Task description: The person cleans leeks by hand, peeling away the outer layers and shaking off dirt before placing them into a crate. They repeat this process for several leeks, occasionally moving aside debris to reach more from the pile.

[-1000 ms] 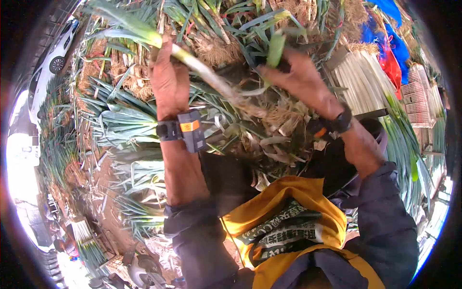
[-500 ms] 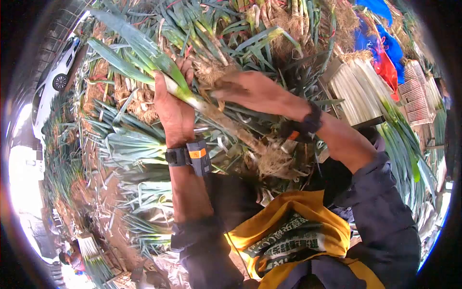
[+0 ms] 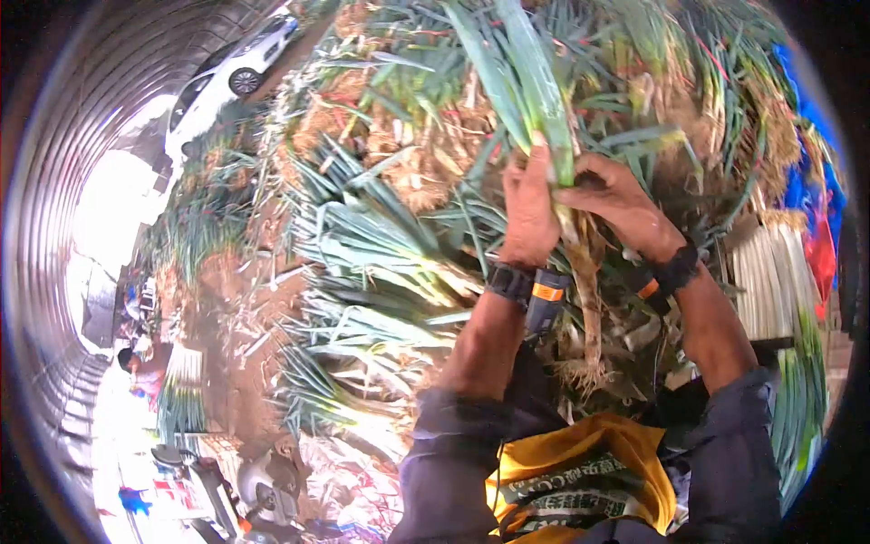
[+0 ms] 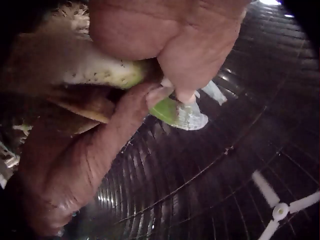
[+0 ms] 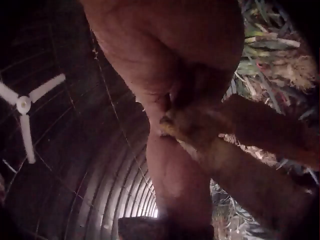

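A single leek (image 3: 589,304) hangs roots down, its green leaves fanning up and away. My left hand (image 3: 531,207) grips it where the leaves join the stem. My right hand (image 3: 627,207) pinches the same stretch from the other side, thumb against the stalk. In the left wrist view, the leek's pale green part (image 4: 107,72) runs between both hands, thumb tips close together, beside a brownish strip of outer skin (image 4: 82,111). In the right wrist view, the left hand (image 5: 177,170) meets the right at the stalk, which is dark and blurred there.
Bundled leeks (image 3: 381,236) lie to the left, with more rooted bundles (image 3: 680,109) ahead. Trimmed white-stemmed leeks (image 3: 770,272) are stacked at the right, near red and blue plastic (image 3: 820,258). Husk scraps lie below the hands. A white car (image 3: 231,77) stands far left.
The head view has swung left. The leek has turned from slanting to nearly upright. The right hand has come from swinging free to the stalk beside the left hand, which keeps its grip.
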Demonstrator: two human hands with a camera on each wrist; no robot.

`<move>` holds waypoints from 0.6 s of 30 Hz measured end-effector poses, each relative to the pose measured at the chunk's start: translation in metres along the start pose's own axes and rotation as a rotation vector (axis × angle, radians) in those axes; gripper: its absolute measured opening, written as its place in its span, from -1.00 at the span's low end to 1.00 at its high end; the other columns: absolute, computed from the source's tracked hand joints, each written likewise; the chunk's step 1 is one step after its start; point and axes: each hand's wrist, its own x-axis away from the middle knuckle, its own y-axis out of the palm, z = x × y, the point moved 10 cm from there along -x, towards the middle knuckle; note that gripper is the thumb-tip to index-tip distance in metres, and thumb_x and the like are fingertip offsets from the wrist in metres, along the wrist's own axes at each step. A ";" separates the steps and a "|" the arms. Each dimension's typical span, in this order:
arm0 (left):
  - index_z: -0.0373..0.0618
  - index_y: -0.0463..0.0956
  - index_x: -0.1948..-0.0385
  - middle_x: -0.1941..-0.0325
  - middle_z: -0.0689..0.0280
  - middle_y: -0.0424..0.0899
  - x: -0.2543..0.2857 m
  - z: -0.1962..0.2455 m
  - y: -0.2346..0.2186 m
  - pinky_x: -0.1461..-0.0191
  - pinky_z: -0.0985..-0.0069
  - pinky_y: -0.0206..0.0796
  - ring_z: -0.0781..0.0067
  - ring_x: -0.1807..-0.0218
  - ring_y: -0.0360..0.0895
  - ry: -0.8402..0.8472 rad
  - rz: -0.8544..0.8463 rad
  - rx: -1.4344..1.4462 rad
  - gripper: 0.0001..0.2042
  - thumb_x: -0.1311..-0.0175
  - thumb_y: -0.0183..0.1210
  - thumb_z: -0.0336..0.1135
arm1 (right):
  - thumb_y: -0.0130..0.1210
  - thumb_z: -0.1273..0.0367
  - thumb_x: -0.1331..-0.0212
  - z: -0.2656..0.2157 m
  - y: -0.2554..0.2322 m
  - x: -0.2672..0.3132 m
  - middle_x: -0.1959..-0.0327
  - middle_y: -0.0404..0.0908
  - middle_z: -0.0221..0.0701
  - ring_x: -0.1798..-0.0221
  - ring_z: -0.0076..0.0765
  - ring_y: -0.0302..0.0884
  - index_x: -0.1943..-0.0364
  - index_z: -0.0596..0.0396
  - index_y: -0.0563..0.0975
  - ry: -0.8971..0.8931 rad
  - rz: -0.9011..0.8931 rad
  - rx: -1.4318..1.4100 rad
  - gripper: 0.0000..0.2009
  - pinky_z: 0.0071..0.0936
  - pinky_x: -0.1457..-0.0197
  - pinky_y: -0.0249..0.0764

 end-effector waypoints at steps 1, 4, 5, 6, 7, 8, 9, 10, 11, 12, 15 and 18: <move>-0.16 0.55 -0.04 0.14 0.36 0.70 -0.001 0.002 0.003 0.08 0.48 0.47 0.53 0.18 0.60 0.008 -0.036 0.029 -0.66 -0.51 0.16 -0.06 | 0.35 0.40 -0.26 0.002 -0.001 -0.001 0.21 0.58 -0.55 0.09 -0.64 0.55 0.15 0.12 0.56 0.031 -0.006 -0.045 -0.80 -0.58 -0.03 0.50; -0.14 0.57 -0.01 0.17 0.38 0.70 -0.002 0.003 0.006 0.10 0.51 0.47 0.58 0.22 0.60 0.012 -0.058 0.094 -0.70 -0.52 0.16 -0.10 | 0.37 0.39 -0.24 0.004 0.001 -0.004 0.24 0.59 -0.59 0.13 -0.68 0.53 0.17 0.08 0.56 0.071 0.007 -0.074 -0.80 -0.61 0.02 0.47; -0.14 0.57 -0.01 0.17 0.39 0.70 -0.003 0.003 0.006 0.11 0.52 0.48 0.59 0.22 0.60 0.010 -0.055 0.115 -0.71 -0.52 0.16 -0.11 | 0.39 0.38 -0.22 0.000 0.000 -0.004 0.24 0.60 -0.59 0.14 -0.68 0.52 0.17 0.07 0.56 0.064 0.018 -0.052 -0.79 -0.61 0.04 0.46; -0.13 0.57 -0.01 0.17 0.39 0.70 -0.003 0.001 0.005 0.11 0.52 0.48 0.59 0.22 0.60 -0.010 -0.063 0.110 -0.71 -0.52 0.17 -0.11 | 0.39 0.38 -0.22 -0.003 0.001 -0.003 0.24 0.60 -0.59 0.15 -0.69 0.52 0.18 0.08 0.57 0.056 0.027 -0.039 -0.79 -0.61 0.04 0.47; -0.13 0.57 -0.01 0.16 0.39 0.70 -0.003 -0.002 0.005 0.11 0.52 0.48 0.60 0.22 0.60 -0.031 -0.074 0.105 -0.72 -0.51 0.17 -0.12 | 0.39 0.38 -0.23 -0.005 -0.001 0.000 0.23 0.60 -0.59 0.15 -0.69 0.52 0.19 0.08 0.57 0.049 0.039 -0.024 -0.79 -0.61 0.04 0.47; -0.12 0.57 -0.01 0.16 0.39 0.70 -0.003 -0.005 0.005 0.11 0.52 0.48 0.60 0.22 0.60 -0.051 -0.085 0.102 -0.72 -0.51 0.18 -0.13 | 0.38 0.38 -0.23 -0.007 -0.002 0.002 0.22 0.60 -0.58 0.15 -0.69 0.51 0.20 0.08 0.57 0.040 0.050 -0.009 -0.80 -0.61 0.04 0.47; -0.13 0.57 -0.03 0.12 0.40 0.69 -0.004 -0.006 0.006 0.08 0.53 0.48 0.61 0.19 0.59 -0.058 -0.088 0.091 -0.72 -0.51 0.19 -0.15 | 0.38 0.38 -0.23 -0.006 -0.005 0.004 0.22 0.60 -0.58 0.14 -0.69 0.51 0.20 0.09 0.58 0.018 0.072 0.043 -0.80 -0.61 0.05 0.47; -0.13 0.57 -0.03 0.14 0.41 0.68 -0.003 -0.008 0.006 0.12 0.55 0.47 0.63 0.21 0.57 -0.055 -0.081 0.081 -0.72 -0.50 0.19 -0.14 | 0.38 0.38 -0.23 -0.004 -0.009 0.006 0.22 0.60 -0.58 0.14 -0.69 0.51 0.20 0.09 0.58 -0.003 0.094 0.095 -0.81 -0.61 0.05 0.47; -0.13 0.56 -0.02 0.17 0.43 0.66 -0.001 -0.009 0.007 0.15 0.56 0.46 0.65 0.23 0.55 -0.052 -0.075 0.070 -0.72 -0.50 0.19 -0.14 | 0.38 0.38 -0.23 -0.004 -0.012 0.008 0.21 0.60 -0.57 0.13 -0.68 0.51 0.20 0.10 0.59 -0.024 0.117 0.147 -0.81 -0.62 0.05 0.47; -0.13 0.55 -0.02 0.19 0.44 0.65 0.002 -0.008 0.011 0.19 0.57 0.44 0.67 0.25 0.54 -0.052 -0.068 0.059 -0.72 -0.50 0.20 -0.13 | 0.38 0.38 -0.23 -0.006 -0.013 0.012 0.21 0.60 -0.56 0.12 -0.68 0.51 0.20 0.11 0.59 -0.036 0.143 0.106 -0.81 -0.61 0.05 0.47; -0.22 0.50 -0.17 0.06 0.31 0.68 0.016 0.028 0.025 0.06 0.51 0.45 0.51 0.16 0.57 0.362 -0.144 -0.556 -0.63 -0.53 0.13 -0.13 | 0.37 0.39 -0.24 -0.014 -0.011 0.026 0.18 0.62 -0.52 0.09 -0.66 0.52 0.18 0.13 0.61 -0.071 0.209 0.117 -0.81 -0.59 0.03 0.48; -0.22 0.34 -0.41 -0.20 0.08 0.62 0.027 0.009 0.020 -0.33 0.24 0.24 0.12 -0.16 0.48 0.619 -0.311 -1.294 -0.50 -0.53 0.03 -0.18 | 0.36 0.41 -0.26 -0.017 -0.011 0.039 0.17 0.64 -0.50 0.07 -0.65 0.52 0.13 0.13 0.62 -0.085 0.223 0.204 -0.82 -0.58 0.00 0.49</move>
